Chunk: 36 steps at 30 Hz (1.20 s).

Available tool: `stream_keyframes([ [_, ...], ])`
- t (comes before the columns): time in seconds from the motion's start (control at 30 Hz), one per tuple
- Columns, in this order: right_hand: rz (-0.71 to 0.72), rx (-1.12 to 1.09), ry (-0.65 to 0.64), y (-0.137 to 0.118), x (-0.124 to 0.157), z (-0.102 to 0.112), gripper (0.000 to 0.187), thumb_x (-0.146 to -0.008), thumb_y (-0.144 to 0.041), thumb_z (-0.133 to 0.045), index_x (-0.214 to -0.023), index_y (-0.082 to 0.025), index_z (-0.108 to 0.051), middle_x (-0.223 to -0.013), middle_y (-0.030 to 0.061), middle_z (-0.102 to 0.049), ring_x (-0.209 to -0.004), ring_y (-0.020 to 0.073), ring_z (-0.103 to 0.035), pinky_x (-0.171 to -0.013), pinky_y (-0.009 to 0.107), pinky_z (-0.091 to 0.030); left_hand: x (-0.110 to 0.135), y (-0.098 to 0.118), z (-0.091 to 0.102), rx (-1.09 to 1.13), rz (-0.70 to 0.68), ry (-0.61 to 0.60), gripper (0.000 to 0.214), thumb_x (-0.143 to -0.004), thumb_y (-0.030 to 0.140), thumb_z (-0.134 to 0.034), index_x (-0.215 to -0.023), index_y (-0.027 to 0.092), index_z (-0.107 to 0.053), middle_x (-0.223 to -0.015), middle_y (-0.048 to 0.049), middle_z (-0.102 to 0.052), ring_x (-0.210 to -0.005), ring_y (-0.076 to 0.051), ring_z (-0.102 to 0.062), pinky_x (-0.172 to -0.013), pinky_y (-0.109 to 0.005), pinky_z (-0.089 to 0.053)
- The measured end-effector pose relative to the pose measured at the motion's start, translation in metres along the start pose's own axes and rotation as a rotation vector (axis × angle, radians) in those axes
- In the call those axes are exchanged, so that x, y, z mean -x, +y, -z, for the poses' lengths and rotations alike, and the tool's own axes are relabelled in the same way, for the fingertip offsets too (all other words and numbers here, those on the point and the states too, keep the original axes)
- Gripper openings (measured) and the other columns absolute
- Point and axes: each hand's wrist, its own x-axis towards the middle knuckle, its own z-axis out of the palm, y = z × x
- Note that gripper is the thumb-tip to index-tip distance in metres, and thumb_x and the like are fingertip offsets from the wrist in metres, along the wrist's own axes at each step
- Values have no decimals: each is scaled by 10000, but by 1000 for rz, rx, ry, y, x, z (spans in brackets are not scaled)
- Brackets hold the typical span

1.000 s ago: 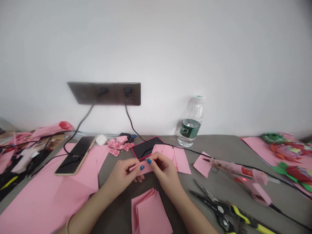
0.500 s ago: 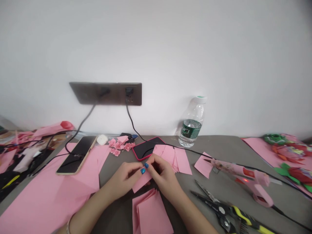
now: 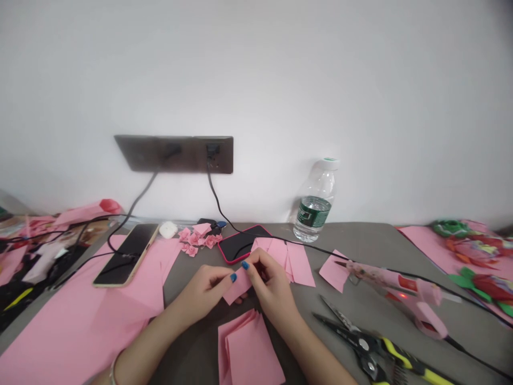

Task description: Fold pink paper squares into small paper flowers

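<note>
Between my two hands is a small piece of pink paper (image 3: 237, 287), held above the grey table. My left hand (image 3: 205, 293) pinches its left side, thumb on top. At the upper right corner, the thumb and fingers of my right hand (image 3: 269, 283) are closed on the same paper. Below my hands lies a stack of pink paper sheets (image 3: 254, 350). More pink paper squares (image 3: 301, 264) lie just beyond my right hand, partly over a red-edged phone (image 3: 240, 245). Several small folded pink paper flowers (image 3: 196, 239) sit beyond my left hand.
Large pink sheets (image 3: 92, 321) with a phone (image 3: 127, 255) cover the left. At right are a pink glue gun (image 3: 401, 286) with a red light, black-and-yellow scissors (image 3: 364, 345) and paper flowers (image 3: 476, 251). A water bottle (image 3: 315, 206) stands by the wall; a black cable (image 3: 312, 247) crosses the table.
My hands have spread slightly apart, and more of the pink paper shows between them. My right hand has shifted a little up and right. The other things stay where they were.
</note>
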Motion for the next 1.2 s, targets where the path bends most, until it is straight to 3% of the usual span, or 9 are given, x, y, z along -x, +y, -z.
stream_keyframes([
  [0.43, 54, 29, 98, 11, -3, 7, 268, -899, -397, -556, -723, -197, -536, -681, -12, -482, -597, 136, -445, -547, 250, -379, -1, -2, -2, 55, 61, -10, 409, -951, 333, -432, -780, 133, -745, -759, -82, -768, -666, -175, -711, -605, -222, -528],
  [0.6, 35, -53, 134, 9, -8, 9, 245, -838, -433, -617, -798, -191, -598, -725, 16, -571, -661, 158, -522, -586, 254, -429, -1, -7, -5, 82, 78, 16, 434, -959, 414, -414, -829, 117, -704, -794, -116, -771, -658, -188, -728, -570, -234, -531],
  [0.73, -41, -69, 8, 6, -8, 8, 246, -781, -426, -669, -774, -191, -593, -664, -5, -566, -591, 149, -529, -521, 237, -419, -1, -8, -5, 101, 82, 43, 439, -955, 447, -411, -884, 116, -691, -848, -132, -772, -686, -196, -732, -582, -249, -541],
  [0.8, -76, -20, -36, 7, -7, 7, 252, -783, -406, -663, -695, -194, -557, -572, -36, -491, -499, 122, -457, -449, 223, -351, -2, -8, -5, 99, 71, 49, 432, -957, 439, -410, -875, 121, -690, -875, -132, -772, -688, -190, -729, -593, -252, -542],
  [0.93, -33, 28, 91, 11, -7, 6, 306, -778, -417, -662, -638, -203, -495, -526, -66, -368, -465, 101, -343, -426, 221, -269, -1, -9, -5, 102, 85, 29, 450, -958, 428, -397, -774, 124, -674, -794, -130, -781, -684, -202, -735, -603, -263, -543],
  [1.2, -42, -10, 59, 16, -8, 7, 351, -805, -503, -626, -672, -192, -532, -581, -35, -445, -531, 128, -403, -490, 243, -335, 0, -9, -6, 65, 84, 25, 409, -955, 359, -407, -709, 134, -644, -789, -133, -787, -677, -197, -735, -604, -260, -537],
])
